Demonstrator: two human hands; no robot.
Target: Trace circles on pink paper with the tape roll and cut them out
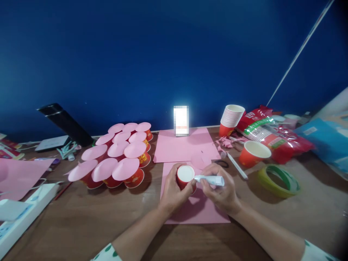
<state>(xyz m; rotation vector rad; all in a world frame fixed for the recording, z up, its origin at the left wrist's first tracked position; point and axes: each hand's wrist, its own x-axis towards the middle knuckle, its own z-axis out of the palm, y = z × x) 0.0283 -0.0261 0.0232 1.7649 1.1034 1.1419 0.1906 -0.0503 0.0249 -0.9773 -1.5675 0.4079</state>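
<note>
My left hand (173, 194) is wrapped round a red paper cup (186, 174), which stands upside down with its white base facing up. In my right hand (225, 195) is a white tube (214, 180) with a narrow tip. That tip is at the right edge of the cup's base; whether it touches cannot be made out. Beneath both hands lies a pink paper sheet (195, 216). Just beyond them is a cut pink paper disc (200, 160), partly hidden by my right hand.
Several upturned red cups topped with pink paper discs (125, 169) stand in rows at left. A larger pink sheet (174, 146) lies ahead. On the right are stacked cups (232, 114), an orange cup (254, 154), a tape roll (268, 181) and a white pen (237, 166).
</note>
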